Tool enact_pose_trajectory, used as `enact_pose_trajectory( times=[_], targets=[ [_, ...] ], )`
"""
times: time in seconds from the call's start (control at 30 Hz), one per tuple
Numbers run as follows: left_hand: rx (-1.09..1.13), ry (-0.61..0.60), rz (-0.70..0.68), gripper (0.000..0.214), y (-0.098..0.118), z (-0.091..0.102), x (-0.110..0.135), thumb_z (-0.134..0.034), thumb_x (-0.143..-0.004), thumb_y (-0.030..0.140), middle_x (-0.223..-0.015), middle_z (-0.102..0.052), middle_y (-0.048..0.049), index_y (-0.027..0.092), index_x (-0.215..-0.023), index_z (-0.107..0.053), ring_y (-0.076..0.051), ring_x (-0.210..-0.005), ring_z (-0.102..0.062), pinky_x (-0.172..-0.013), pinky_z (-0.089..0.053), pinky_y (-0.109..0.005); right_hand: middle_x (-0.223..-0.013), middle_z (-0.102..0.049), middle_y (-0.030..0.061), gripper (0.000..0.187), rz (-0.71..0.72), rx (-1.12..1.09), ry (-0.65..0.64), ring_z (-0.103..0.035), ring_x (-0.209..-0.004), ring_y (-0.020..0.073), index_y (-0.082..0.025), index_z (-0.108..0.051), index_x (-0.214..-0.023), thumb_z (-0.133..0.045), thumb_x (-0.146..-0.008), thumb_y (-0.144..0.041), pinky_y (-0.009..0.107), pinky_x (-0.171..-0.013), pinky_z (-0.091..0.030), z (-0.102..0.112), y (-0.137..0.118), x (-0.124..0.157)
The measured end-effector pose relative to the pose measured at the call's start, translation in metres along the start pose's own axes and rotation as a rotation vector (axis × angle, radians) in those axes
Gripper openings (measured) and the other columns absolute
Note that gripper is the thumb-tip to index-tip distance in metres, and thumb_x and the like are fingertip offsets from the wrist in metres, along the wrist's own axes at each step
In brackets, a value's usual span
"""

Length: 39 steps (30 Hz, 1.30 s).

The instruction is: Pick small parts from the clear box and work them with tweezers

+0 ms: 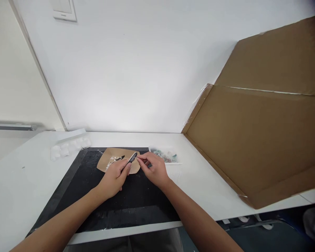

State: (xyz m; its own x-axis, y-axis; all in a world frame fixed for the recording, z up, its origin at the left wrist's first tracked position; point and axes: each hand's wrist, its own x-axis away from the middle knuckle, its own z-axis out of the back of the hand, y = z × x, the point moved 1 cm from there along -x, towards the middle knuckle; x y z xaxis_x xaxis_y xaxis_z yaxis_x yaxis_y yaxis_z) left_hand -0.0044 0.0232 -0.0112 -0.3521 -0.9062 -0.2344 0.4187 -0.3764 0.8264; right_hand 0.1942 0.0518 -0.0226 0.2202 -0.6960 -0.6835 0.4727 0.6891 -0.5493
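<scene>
Apparently scuffed, a black mat (136,201) underlies both hands (114,177) (154,169); white wall (136,70) behind.

The left hand's grip (114,179) hides the lower end of the dark object (132,157); anything in the right hand's grip (155,169) is too small to tell. White bits (112,159) in the brown tray (102,162) are indistinct, and picture edges crop the wall switch (64,10) and cardboard (265,136).

A white table (204,189) spans the lower frame. A black mat (141,201) covers its lower middle, bearing a brown tray (103,162). Translucent packaging (70,146) lies at left, a white container (176,163) right of centre, brown cardboard (241,143) at far right.
</scene>
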Motion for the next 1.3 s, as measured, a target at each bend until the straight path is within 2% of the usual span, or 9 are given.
enact_pose_trajectory(
  times=[0.2,0.43,0.6,0.73,0.87,1.0,1.2,1.3],
  targets=[
    [-0.063,0.020,-0.082,0.037,0.006,0.001,-0.002,-0.038,-0.107,0.043,-0.073,-0.057,0.0004,0.020,-0.087,-0.059,-0.013,-0.051,-0.055,-0.042,-0.041,-0.022,-0.090,-0.070,0.0046,0.015,0.010,-0.015,-0.005,-0.067,-0.077,0.0174,-0.027,-0.073,-0.108,-0.061,-0.100,-0.031,0.029,-0.068,-0.060,-0.002,-0.001,0.001],
    [-0.096,0.047,-0.105,0.037,0.008,0.001,-0.002,-0.039,-0.106,0.043,-0.072,-0.057,-0.0012,0.021,-0.093,-0.066,-0.018,-0.060,-0.058,-0.050,-0.046,-0.026,-0.092,-0.071,0.0048,0.014,0.032,-0.025,0.004,-0.068,-0.081,0.0181,-0.030,-0.076,-0.107,-0.063,-0.100,-0.031,0.029,-0.065,-0.060,-0.002,-0.003,0.001],
    [-0.111,0.041,-0.105,0.037,0.007,0.001,-0.002,-0.038,-0.107,0.043,-0.071,-0.057,-0.0010,0.022,-0.103,-0.068,-0.019,-0.059,-0.058,-0.051,-0.046,-0.027,-0.095,-0.075,0.0040,0.013,-0.001,0.009,0.027,-0.069,-0.082,0.0180,-0.029,-0.076,-0.103,-0.064,-0.100,-0.031,0.027,-0.058,-0.056,0.001,-0.007,0.001],
    [-0.123,0.037,-0.099,0.038,0.003,0.000,-0.002,-0.037,-0.107,0.043,-0.077,-0.061,-0.0021,0.021,-0.112,-0.068,-0.019,-0.061,-0.060,-0.053,-0.046,-0.027,-0.088,-0.075,0.0026,0.013,0.015,0.076,0.047,-0.068,-0.075,0.0168,-0.028,-0.075,-0.102,-0.063,-0.101,-0.029,0.029,-0.066,-0.056,0.003,-0.008,0.002],
    [-0.136,0.043,-0.115,0.037,0.004,0.001,-0.001,-0.037,-0.108,0.042,-0.077,-0.061,-0.0023,0.021,-0.098,-0.066,-0.020,-0.068,-0.063,-0.057,-0.049,-0.028,-0.090,-0.074,0.0030,0.017,0.086,0.125,0.045,-0.068,-0.079,0.0171,-0.029,-0.075,-0.110,-0.060,-0.102,-0.026,0.029,-0.067,-0.055,0.001,-0.007,0.004],
    [-0.154,0.053,-0.128,0.035,0.008,0.002,0.000,-0.039,-0.108,0.039,-0.077,-0.062,-0.0020,0.021,-0.089,-0.062,-0.021,-0.072,-0.066,-0.061,-0.051,-0.029,-0.092,-0.074,0.0032,0.016,0.141,0.125,0.059,-0.069,-0.082,0.0167,-0.027,-0.075,-0.109,-0.062,-0.101,-0.023,0.029,-0.069,-0.054,-0.001,-0.006,0.004],
    [-0.152,0.051,-0.106,0.028,0.008,0.001,0.000,-0.040,-0.107,0.034,-0.079,-0.063,-0.0016,0.022,-0.101,-0.065,-0.019,-0.069,-0.064,-0.058,-0.049,-0.028,-0.087,-0.069,0.0041,0.011,0.045,0.068,0.020,-0.066,-0.080,0.0180,-0.023,-0.070,-0.102,-0.060,-0.103,-0.026,0.030,-0.068,-0.053,-0.007,-0.003,0.003],
    [-0.139,0.023,-0.110,0.030,0.010,0.000,0.000,-0.040,-0.108,0.035,-0.075,-0.060,-0.0001,0.021,-0.094,-0.063,-0.016,-0.060,-0.060,-0.054,-0.046,-0.026,-0.087,-0.067,0.0041,0.009,0.050,0.074,0.011,-0.065,-0.080,0.0182,-0.023,-0.067,-0.101,-0.058,-0.103,-0.025,0.029,-0.066,-0.052,-0.008,-0.003,0.005]
  ],
)
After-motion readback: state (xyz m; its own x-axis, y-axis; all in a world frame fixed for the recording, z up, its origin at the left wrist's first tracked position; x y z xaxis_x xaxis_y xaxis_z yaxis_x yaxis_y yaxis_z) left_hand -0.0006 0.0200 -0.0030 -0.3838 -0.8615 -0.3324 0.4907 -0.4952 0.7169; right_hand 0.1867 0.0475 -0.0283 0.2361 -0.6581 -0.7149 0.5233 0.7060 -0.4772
